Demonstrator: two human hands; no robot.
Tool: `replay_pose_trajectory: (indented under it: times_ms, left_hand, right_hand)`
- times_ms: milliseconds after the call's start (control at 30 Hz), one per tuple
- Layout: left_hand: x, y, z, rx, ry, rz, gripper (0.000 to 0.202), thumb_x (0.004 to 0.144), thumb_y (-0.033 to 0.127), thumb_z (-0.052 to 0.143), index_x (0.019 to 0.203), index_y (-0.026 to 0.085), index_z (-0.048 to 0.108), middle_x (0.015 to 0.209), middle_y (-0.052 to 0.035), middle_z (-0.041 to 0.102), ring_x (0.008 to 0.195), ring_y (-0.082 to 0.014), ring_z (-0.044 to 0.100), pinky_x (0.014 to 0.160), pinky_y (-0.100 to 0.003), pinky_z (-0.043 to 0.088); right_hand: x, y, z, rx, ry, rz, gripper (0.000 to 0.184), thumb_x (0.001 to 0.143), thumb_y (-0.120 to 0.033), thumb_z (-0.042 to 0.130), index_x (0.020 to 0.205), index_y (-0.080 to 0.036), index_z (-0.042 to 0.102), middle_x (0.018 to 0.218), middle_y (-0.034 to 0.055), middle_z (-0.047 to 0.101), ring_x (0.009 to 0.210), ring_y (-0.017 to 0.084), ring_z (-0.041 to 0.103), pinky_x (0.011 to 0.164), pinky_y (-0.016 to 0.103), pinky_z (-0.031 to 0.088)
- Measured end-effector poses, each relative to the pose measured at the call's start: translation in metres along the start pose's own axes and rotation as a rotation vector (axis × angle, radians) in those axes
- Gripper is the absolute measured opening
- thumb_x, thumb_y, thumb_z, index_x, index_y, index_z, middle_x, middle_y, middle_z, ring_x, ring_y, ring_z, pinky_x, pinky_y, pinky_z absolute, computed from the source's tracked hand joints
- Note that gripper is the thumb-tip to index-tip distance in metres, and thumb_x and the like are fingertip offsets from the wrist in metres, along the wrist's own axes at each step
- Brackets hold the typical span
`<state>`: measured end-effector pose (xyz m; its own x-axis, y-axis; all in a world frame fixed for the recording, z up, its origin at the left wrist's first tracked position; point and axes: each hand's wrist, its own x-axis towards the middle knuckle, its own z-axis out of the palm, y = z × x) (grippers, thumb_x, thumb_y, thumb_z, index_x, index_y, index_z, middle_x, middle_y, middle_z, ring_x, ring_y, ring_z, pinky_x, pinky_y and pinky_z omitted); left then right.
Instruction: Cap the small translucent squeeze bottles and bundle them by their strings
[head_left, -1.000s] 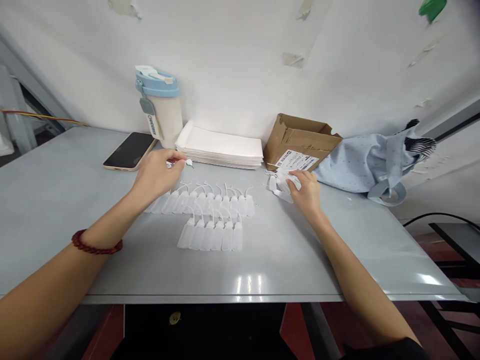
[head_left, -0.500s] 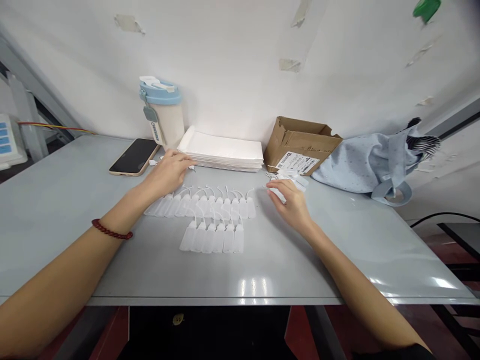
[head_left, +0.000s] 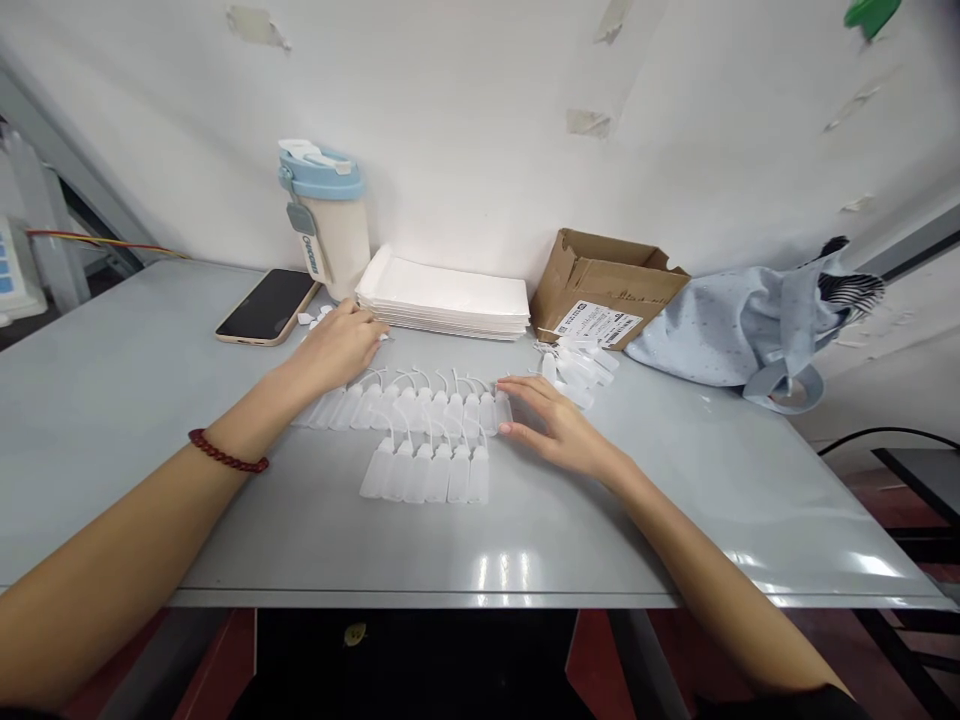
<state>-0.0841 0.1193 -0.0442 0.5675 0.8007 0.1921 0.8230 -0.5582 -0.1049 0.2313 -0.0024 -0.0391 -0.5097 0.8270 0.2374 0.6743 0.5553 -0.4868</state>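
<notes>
Front row (head_left: 424,472): six bottle-shaped white pieces with thin curved tails are lying side by side, nearer the body than the right hand's grip and left of it.
Right hand (head_left: 559,428): thumb and forefinger are standing apart, spanning the end piece (head_left: 504,408); whether they are pressing on it, I cannot tell.
Back row (head_left: 409,408): more such pieces are stretching leftward from that grip, overlapping at the far end.
Handling: each piece is probably weighing very little, looking thin, smooth and slippery, bending slightly rather than breaking; tails are likely flexing and snagging on neighbours.
Hold: the flat body's long edges, just below the shoulder, are offering the surest pinch; the tail is looking too slender.
Loose pile (head_left: 579,368): similar pieces are lying jumbled just beyond the right hand.
Left hand (head_left: 337,345): it is resting palm-down beyond the back row, fingertips hidden; its grip I cannot tell.
White bits (head_left: 311,317): small ones are lying just beside that hand's left edge.
Paper stack (head_left: 450,295): it is sitting beyond both hands, between them.
</notes>
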Motion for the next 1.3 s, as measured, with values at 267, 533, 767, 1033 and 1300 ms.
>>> replay_pose_trajectory:
  times_ms: [267,533,767,1033,1300]
  left_hand:
    - [-0.001,-0.002,0.001,0.015,-0.024,-0.048,0.036,0.089,0.025,0.036,0.087,0.012,0.070,0.087,-0.0167,0.065,0.097,-0.0320,0.054,0.087,-0.042,0.041]
    - [-0.004,0.005,-0.003,-0.016,-0.053,-0.083,0.034,0.089,0.025,0.038,0.089,0.007,0.067,0.089,-0.0204,0.065,0.098,-0.0339,0.055,0.089,-0.044,0.039]
    - [-0.005,0.021,-0.008,-0.084,0.087,-0.117,0.029,0.089,0.027,0.039,0.092,0.010,0.062,0.093,-0.0183,0.064,0.102,-0.0348,0.052,0.087,-0.046,0.042]
    - [-0.014,0.056,-0.042,-0.556,0.294,-0.204,0.028,0.087,0.042,0.051,0.094,0.017,0.062,0.099,-0.0099,0.063,0.101,-0.0268,0.052,0.084,-0.037,0.044]
    - [-0.025,0.095,-0.061,-1.196,0.084,-0.384,0.038,0.078,0.053,0.064,0.092,0.018,0.069,0.080,-0.0025,0.066,0.068,-0.0138,0.055,0.063,-0.025,0.043]
  right_hand:
    - [-0.001,0.003,0.000,-0.028,-0.061,0.031,0.062,0.083,-0.050,0.063,0.136,-0.023,0.046,0.135,0.0148,0.051,0.127,0.030,0.047,0.105,0.054,0.042]
    - [0.001,0.007,0.006,-0.033,-0.092,0.115,0.069,0.079,-0.054,0.066,0.135,-0.021,0.045,0.130,0.0146,0.048,0.124,0.030,0.045,0.106,0.051,0.040]
    - [0.002,0.009,0.007,0.005,-0.050,0.126,0.057,0.081,-0.050,0.065,0.125,-0.018,0.049,0.123,0.0140,0.050,0.118,0.028,0.046,0.102,0.047,0.041]
    - [0.000,0.007,0.000,0.036,0.199,0.169,0.054,0.081,-0.043,0.066,0.127,-0.021,0.047,0.108,0.0096,0.055,0.096,0.023,0.053,0.082,0.038,0.047]
    - [-0.002,-0.017,-0.002,0.436,0.230,0.267,0.056,0.079,-0.032,0.068,0.130,-0.024,0.048,0.102,0.0049,0.055,0.093,0.018,0.052,0.075,0.032,0.046]
